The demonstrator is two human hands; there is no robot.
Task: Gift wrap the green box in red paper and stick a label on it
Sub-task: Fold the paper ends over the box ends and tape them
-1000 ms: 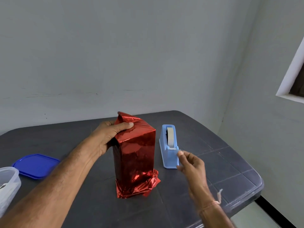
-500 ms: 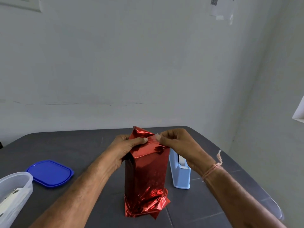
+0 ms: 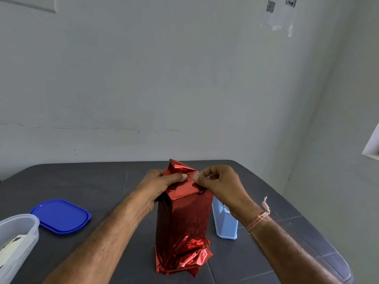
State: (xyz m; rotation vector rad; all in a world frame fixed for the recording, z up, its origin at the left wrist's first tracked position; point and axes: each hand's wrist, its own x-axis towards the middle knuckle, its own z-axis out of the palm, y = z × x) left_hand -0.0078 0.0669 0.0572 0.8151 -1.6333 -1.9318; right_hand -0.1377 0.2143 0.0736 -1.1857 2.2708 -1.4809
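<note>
The box wrapped in shiny red paper [image 3: 182,220] stands upright in the middle of the dark table [image 3: 266,201]; no green shows. Its top folds are gathered into a peak and its bottom paper is crumpled loose. My left hand [image 3: 158,186] grips the box's top from the left, thumb lying across the folded flap. My right hand [image 3: 220,185] comes in from the right, thumb and forefinger pinching at the flap, thumb tip close to my left thumb. A piece of tape may lie under the thumbs, but I cannot make it out.
A light blue tape dispenser [image 3: 225,224] stands right of the box, partly behind my right wrist. A blue lid [image 3: 61,216] lies at the left, and a clear plastic tub [image 3: 16,240] holding something pale sits at the left edge. The table's rounded right edge is near my right forearm.
My right hand left the tape dispenser and came up to the box's top flap beside my left thumb. The view tilted up. My left hand kept its hold.
</note>
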